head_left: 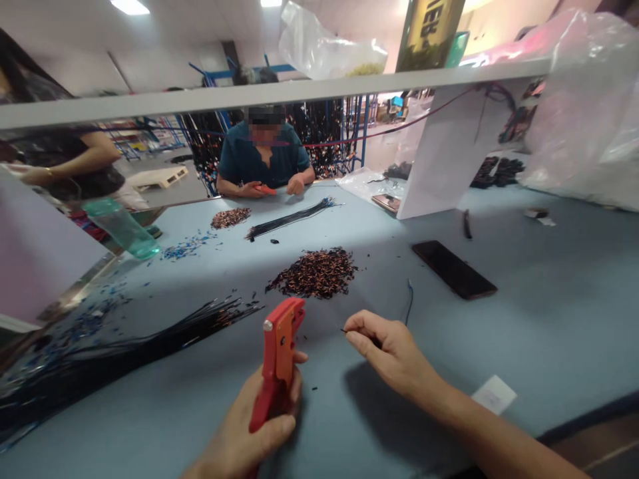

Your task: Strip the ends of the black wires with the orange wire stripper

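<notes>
The left hand (pixel 245 418) has its grip wrapped around a red tool (pixel 282 342) over the desk (pixel 564 319). The right hand's (pixel 392 347) grip pinches a thin black wire (pixel 344 330). Past the tool lies a pile of bits (pixel 317 273).

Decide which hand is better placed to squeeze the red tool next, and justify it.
Probably the left hand: it grips the red tool, while the right hand sits apart, pinching a thin dark piece.

Red tool (pixel 282 339) in L grip (pixel 243 414)
</notes>
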The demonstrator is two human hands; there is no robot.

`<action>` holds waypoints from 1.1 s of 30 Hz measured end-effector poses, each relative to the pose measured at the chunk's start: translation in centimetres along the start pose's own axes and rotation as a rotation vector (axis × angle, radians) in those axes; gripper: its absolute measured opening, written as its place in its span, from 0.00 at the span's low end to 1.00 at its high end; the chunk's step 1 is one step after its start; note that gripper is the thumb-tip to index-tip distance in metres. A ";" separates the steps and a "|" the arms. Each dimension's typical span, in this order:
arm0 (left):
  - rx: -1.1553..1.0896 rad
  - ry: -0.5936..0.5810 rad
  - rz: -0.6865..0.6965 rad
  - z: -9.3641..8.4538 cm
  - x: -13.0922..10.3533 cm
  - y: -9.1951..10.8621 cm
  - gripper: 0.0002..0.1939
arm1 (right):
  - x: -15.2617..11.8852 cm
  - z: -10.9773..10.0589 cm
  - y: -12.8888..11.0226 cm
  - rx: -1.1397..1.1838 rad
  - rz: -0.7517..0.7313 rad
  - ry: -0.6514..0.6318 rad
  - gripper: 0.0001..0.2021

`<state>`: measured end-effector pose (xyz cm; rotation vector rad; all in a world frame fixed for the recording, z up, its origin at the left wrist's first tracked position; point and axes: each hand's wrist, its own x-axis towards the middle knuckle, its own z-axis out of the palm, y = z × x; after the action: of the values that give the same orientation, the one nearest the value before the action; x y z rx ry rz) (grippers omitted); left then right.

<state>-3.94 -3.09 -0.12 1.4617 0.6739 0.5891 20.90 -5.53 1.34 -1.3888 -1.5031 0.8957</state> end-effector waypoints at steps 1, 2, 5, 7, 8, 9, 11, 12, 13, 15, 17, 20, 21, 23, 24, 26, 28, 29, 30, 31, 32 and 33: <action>0.137 0.032 0.035 0.1 0.0 0.3 0.28 | 0.0 0.1 -0.1 0.010 0.004 -0.017 0.08; 0.281 0.064 0.075 0.2 0.0 0.5 0.26 | -0.1 0.2 -0.2 0.023 0.008 -0.037 0.08; 0.641 0.154 0.220 0.8 0.2 1.0 0.27 | -0.2 0.8 -0.3 0.088 0.037 -0.109 0.09; 0.767 0.172 0.291 1.4 0.4 0.9 0.29 | -0.2 1.3 -0.2 0.179 0.075 -0.153 0.09; 0.814 0.165 0.316 1.6 0.5 0.8 0.29 | -0.2 1.5 -0.1 0.237 0.098 -0.172 0.09; 0.858 0.153 0.335 1.8 0.6 0.7 0.30 | -0.3 1.7 -0.1 0.300 0.119 -0.187 0.09; 0.943 0.119 0.359 2.0 0.7 0.4 0.31 | -0.3 2.1 0.1 0.398 0.150 -0.208 0.08; 0.980 0.104 0.367 2.1 0.7 0.3 0.32 | -0.3 2.2 0.1 0.429 0.159 -0.218 0.08; 1.010 0.091 0.374 2.2 0.7 0.2 0.33 | -0.3 2.3 0.2 0.450 0.163 -0.228 0.08; 1.045 0.073 0.381 2.2 0.7 0.1 0.34 | -0.3 2.4 0.4 0.471 0.158 -0.251 0.07; 1.047 0.077 0.391 2.2 0.6 0.0 0.34 | -0.4 2.5 0.6 0.494 0.147 -0.272 0.08; 1.023 0.102 0.399 2.1 0.6 -0.1 0.33 | -0.5 2.6 0.9 0.524 0.132 -0.291 0.12; 1.017 0.104 0.401 2.1 0.6 -0.2 0.33 | -0.5 2.7 1.0 0.530 0.133 -0.298 0.13; 1.012 0.098 0.408 2.1 0.7 -0.2 0.33 | -0.5 2.7 1.1 0.535 0.137 -0.311 0.13; 1.014 0.096 0.411 2.1 0.7 -0.3 0.33 | -0.5 2.7 1.1 0.535 0.138 -0.316 0.12; 1.024 0.099 0.412 2.1 0.7 -0.3 0.33 | -0.5 2.7 1.1 0.530 0.136 -0.317 0.11; 1.034 0.110 0.424 2.1 0.8 -0.3 0.32 | -0.6 2.6 1.0 0.531 0.139 -0.318 0.11; 1.035 0.112 0.429 2.1 0.8 -0.3 0.32 | -0.6 2.6 1.0 0.536 0.146 -0.319 0.10; 1.033 0.114 0.433 2.1 0.8 -0.2 0.32 | -0.6 2.6 1.0 0.542 0.152 -0.324 0.10; 1.028 0.113 0.434 2.1 0.8 -0.2 0.32 | -0.6 2.6 0.9 0.550 0.155 -0.331 0.10; 1.023 0.115 0.433 2.1 0.8 -0.2 0.32 | -0.6 2.5 0.9 0.557 0.155 -0.341 0.10; 1.018 0.118 0.432 2.1 0.8 -0.2 0.32 | -0.6 2.5 0.9 0.559 0.150 -0.348 0.11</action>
<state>-1.86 -3.94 -0.41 2.5798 0.8007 0.7008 18.85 -5.86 -0.43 -0.9699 -1.2571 1.5754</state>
